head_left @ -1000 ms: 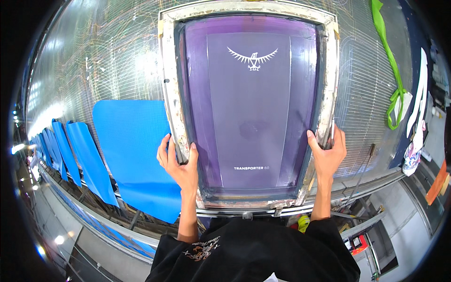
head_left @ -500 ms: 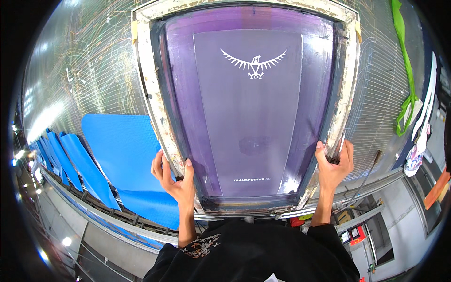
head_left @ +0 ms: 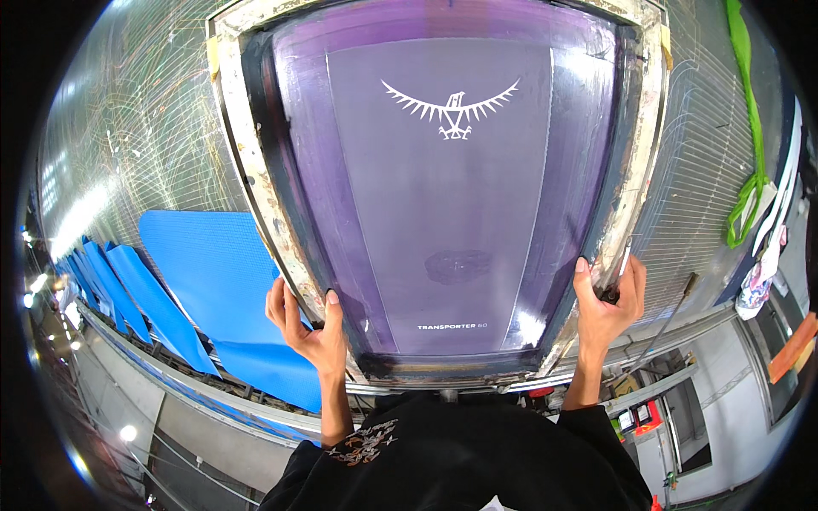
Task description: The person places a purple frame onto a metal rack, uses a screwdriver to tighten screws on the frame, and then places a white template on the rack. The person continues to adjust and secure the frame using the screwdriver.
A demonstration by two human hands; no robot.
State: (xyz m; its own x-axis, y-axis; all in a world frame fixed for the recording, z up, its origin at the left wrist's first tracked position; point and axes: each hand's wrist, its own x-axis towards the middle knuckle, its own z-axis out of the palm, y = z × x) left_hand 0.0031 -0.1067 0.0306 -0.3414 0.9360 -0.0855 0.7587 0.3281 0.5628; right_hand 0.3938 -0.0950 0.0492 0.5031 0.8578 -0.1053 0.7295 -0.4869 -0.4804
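A screen-printing frame [head_left: 643, 145] with worn, paint-flecked rails is in front of me. Its purple mesh [head_left: 443, 196] carries a white bird figure near the far end and a short line of white lettering near the close end. A darker oval smudge shows above the lettering. My left hand [head_left: 313, 334] grips the left rail close to my body, thumb on top and fingers around the outer side. On the right rail, my right hand [head_left: 607, 311] holds on the same way, with a small dark fitting beside its fingers.
Beneath the frame lies a long, scratched, shiny table [head_left: 128, 145] with many fine coloured lines. Blue textured sheets [head_left: 204, 272] lie to the left along its near edge. Green strap-like material [head_left: 750, 128] and white cloth [head_left: 782, 200] lie at the far right.
The frame looks larger and its far end has spread outward, as if raised toward me. Both hands keep their grip; the left has shifted slightly left.
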